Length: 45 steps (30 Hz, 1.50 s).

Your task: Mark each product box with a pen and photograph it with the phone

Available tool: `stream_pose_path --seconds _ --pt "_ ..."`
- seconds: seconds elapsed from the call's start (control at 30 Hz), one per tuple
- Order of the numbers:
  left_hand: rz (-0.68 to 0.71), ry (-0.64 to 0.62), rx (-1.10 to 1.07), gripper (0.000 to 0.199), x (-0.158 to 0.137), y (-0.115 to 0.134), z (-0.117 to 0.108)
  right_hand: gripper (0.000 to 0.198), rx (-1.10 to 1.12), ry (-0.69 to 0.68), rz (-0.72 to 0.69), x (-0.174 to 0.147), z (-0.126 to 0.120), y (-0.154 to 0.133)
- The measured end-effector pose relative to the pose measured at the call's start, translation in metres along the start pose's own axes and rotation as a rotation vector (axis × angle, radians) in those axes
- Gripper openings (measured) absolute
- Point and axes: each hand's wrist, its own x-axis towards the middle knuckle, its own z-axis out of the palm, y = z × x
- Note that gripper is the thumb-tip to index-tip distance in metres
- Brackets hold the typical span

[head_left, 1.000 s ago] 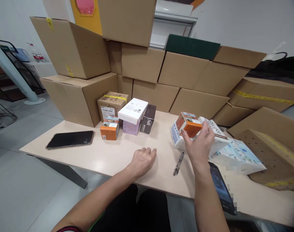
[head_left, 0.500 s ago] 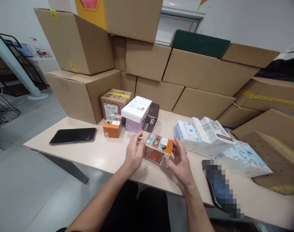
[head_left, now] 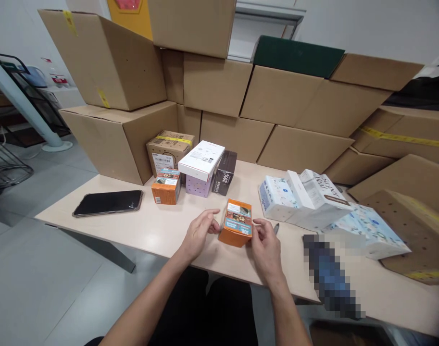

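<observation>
A small orange printed carton [head_left: 235, 235] with a picture band across its top sits on the table near the front edge, between my hands. My left hand [head_left: 199, 233] is at its left side, fingers loosely bent and apart, with a thin gap to the carton. Against or very close to the right side is my right hand [head_left: 267, 247], its fingers curled but not wrapped round the carton. A similar orange carton [head_left: 166, 192] stands farther left. Behind it are a brown printed box [head_left: 170, 144], a white box [head_left: 202, 158] on a lilac box [head_left: 197, 186], and a dark box [head_left: 224, 175].
A phone [head_left: 108, 203] lies at the left of the table [head_left: 161, 226]. White tissue packs [head_left: 282, 197] stand to the right, beyond a dark pen-like object [head_left: 276, 228]. A blurred-out dark device [head_left: 331, 276] lies front right. Large cardboard boxes [head_left: 219, 86] wall off the back.
The orange carton has been turned so that an orange end faces me. My left hand has shifted slightly away from its side. The pen-like object beside my right hand now shows.
</observation>
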Motion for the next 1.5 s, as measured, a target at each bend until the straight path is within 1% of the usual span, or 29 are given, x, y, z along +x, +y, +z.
stream_pose_path --seconds 0.07,0.13,0.2,0.33,0.47,0.57,0.63,0.73,0.77,0.87,0.93,1.03,1.17,1.27,1.37,1.5 --pt "-0.014 -0.042 0.022 0.050 -0.001 -0.001 0.002 0.038 0.026 -0.042 -0.012 -0.001 -0.001 -0.002" --pt "0.000 -0.047 0.084 0.046 -0.003 -0.001 0.003 0.040 0.040 -0.091 -0.014 -0.001 -0.003 -0.004" --pt "0.038 -0.048 0.157 0.044 -0.005 -0.001 0.004 0.043 0.048 -0.125 -0.009 -0.002 -0.005 -0.006" --pt "0.123 -0.077 0.294 0.043 -0.011 -0.005 0.006 0.047 0.079 -0.142 -0.034 -0.003 -0.008 -0.007" --pt "0.243 -0.079 0.396 0.049 -0.017 -0.013 0.010 0.045 0.074 -0.189 -0.085 -0.005 -0.010 -0.012" --pt "0.288 -0.092 0.442 0.060 -0.020 -0.016 0.011 0.046 0.090 -0.256 -0.110 -0.005 -0.010 -0.015" --pt "0.286 -0.100 0.447 0.069 -0.020 -0.017 0.010 0.054 0.080 -0.279 -0.111 -0.005 -0.008 -0.016" --pt "0.271 -0.103 0.438 0.077 -0.020 -0.016 0.007 0.077 0.005 -0.263 -0.136 -0.005 -0.004 -0.014" --pt "0.271 -0.100 0.436 0.079 -0.020 -0.015 0.006 0.079 -0.014 -0.263 -0.156 -0.006 -0.003 -0.013" --pt "0.267 -0.101 0.422 0.085 -0.021 -0.013 0.004 0.068 0.000 -0.287 -0.180 -0.007 -0.001 -0.012" --pt "0.255 -0.129 0.401 0.088 -0.021 -0.010 0.004 0.063 0.039 -0.289 -0.147 -0.008 -0.001 -0.011" --pt "0.256 -0.181 0.382 0.088 -0.024 -0.004 0.003 0.062 0.116 -0.269 -0.073 -0.009 -0.003 -0.011" --pt "0.289 -0.232 0.335 0.086 -0.026 0.003 0.002 0.057 0.309 -0.267 -0.003 -0.011 -0.007 -0.012" --pt "0.292 -0.248 0.272 0.081 -0.026 0.003 0.001 0.054 0.472 -0.247 0.033 -0.012 -0.009 -0.015" --pt "0.283 -0.220 0.231 0.076 -0.024 0.002 0.001 0.062 0.509 -0.252 0.043 -0.013 -0.010 -0.015" --pt "0.237 -0.181 0.257 0.072 -0.022 0.004 0.003 0.083 0.399 -0.246 -0.001 -0.011 -0.008 -0.010"
